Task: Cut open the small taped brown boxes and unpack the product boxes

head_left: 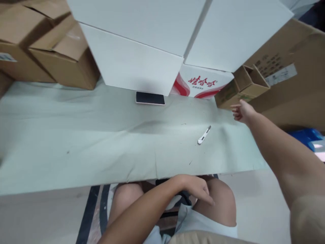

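Note:
My right hand (242, 111) is stretched out over the right end of the table, in front of a small open cardboard box (228, 96). Its index finger points left and the other fingers are loosely bent, with nothing visible in them. I cannot tell whether it touches the box. My left hand (197, 188) rests on my right thigh below the table edge, fingers loosely extended and holding nothing I can see. Between the hands, a white utility knife (204, 135) lies on the cloth. Farther back lies a phone (150, 98) with a dark screen.
Large white boxes (132, 56) are stacked along the back of the pale green table cloth (88, 135). A white and red printed carton (201, 83) sits under them. Brown cartons (68, 57) stand at the left. A big cardboard panel (299, 81) and a blue object (306, 137) are at the right.

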The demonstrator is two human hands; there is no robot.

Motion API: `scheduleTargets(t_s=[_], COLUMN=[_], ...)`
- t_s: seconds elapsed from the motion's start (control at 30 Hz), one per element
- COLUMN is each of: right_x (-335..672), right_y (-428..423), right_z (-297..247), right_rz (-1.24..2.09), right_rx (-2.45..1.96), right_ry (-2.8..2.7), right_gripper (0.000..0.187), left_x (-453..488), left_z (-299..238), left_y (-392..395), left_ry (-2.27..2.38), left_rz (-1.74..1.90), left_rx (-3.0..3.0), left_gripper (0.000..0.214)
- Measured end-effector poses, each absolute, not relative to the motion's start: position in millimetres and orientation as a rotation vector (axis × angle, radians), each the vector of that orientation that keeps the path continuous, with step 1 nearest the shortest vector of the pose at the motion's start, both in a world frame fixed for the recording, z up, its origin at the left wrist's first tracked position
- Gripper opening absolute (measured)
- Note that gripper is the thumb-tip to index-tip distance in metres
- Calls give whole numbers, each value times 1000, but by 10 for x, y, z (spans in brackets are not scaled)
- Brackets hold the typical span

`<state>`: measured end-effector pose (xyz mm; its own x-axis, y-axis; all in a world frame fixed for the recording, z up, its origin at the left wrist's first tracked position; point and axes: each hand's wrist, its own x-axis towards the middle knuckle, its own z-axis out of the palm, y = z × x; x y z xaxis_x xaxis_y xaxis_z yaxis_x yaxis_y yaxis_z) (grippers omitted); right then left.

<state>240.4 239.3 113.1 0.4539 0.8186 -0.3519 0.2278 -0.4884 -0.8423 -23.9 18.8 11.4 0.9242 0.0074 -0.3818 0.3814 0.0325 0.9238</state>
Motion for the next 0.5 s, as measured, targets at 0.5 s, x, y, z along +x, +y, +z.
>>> scheduleTargets(t_s=[0.5], right_x=[-355], right_y=[2150], right_z=[976], right_rz=[697], right_rx=[-1587], right_ry=[-2283], right_gripper=[32], left_x=[-1013], left_z=[293], left_y=[290], left_ry=[651], left_rz=[548], left_rx=[1245], left_gripper=[37])
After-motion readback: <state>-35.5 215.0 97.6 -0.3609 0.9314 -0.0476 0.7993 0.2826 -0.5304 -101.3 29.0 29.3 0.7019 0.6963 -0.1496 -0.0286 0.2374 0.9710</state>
